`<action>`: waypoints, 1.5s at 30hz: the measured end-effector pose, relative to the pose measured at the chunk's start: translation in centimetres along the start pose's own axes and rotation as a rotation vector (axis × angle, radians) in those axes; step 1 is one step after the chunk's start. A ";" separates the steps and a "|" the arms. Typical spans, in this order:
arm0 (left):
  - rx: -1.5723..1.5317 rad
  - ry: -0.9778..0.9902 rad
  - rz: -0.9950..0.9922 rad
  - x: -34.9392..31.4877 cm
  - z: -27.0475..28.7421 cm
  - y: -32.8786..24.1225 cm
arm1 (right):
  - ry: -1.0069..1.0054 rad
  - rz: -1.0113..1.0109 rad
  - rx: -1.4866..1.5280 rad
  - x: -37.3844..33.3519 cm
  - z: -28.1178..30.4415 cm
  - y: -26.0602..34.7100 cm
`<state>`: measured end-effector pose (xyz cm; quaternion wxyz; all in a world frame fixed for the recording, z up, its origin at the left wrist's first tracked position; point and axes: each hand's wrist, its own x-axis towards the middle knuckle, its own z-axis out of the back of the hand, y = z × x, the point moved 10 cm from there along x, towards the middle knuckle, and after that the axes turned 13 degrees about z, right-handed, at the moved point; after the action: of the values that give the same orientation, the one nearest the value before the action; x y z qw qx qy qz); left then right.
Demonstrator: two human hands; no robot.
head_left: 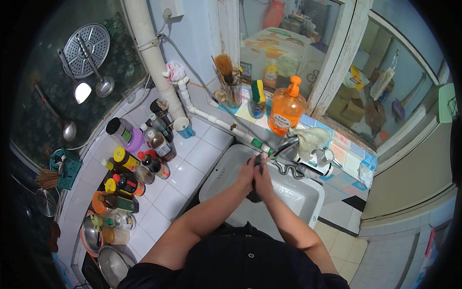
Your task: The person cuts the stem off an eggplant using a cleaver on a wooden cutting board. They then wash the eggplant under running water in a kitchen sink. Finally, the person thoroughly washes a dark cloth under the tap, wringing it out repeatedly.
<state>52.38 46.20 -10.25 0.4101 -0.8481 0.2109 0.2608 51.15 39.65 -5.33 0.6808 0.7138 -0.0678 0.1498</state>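
Over the white sink [312,204], my left hand [246,173] and my right hand [263,180] are closed together around a dark, blackish thing [253,195]. It pokes out above the fingers and hangs below the palms; its kind cannot be made out. The curved metal faucet [285,146] has its spout just above and beside my fingers. A light greenish cloth [312,140] is draped by the faucet. Most of the fingers' grip is hidden between the two hands.
On the ledge behind the sink stand an orange pump bottle [287,107], a yellow-green sponge [258,91] on a jar, and a glass with brushes [232,91]. Several condiment bottles [154,164] crowd the tiled counter [168,200] at left. Ladles [104,86] hang on the wall.
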 end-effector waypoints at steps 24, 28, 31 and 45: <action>0.136 0.190 0.223 1.0 -0.8 0.8 | 0.025 -0.138 0.119 2.0 1.2 2.9; 0.240 0.397 0.186 -4.5 -5.5 -2.3 | 0.233 0.139 -0.452 3.8 3.7 -1.0; 0.256 0.367 0.116 -5.0 -5.6 -3.1 | 0.178 -0.043 -0.247 3.2 4.1 -2.2; -0.171 0.302 0.007 -3.2 -0.1 -5.3 | -0.176 -0.489 0.885 -3.0 2.3 -7.4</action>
<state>52.95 49.61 -5.12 0.2994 -0.9087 0.2500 0.1490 50.77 37.47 -13.34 0.3201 0.9386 0.1140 -0.0603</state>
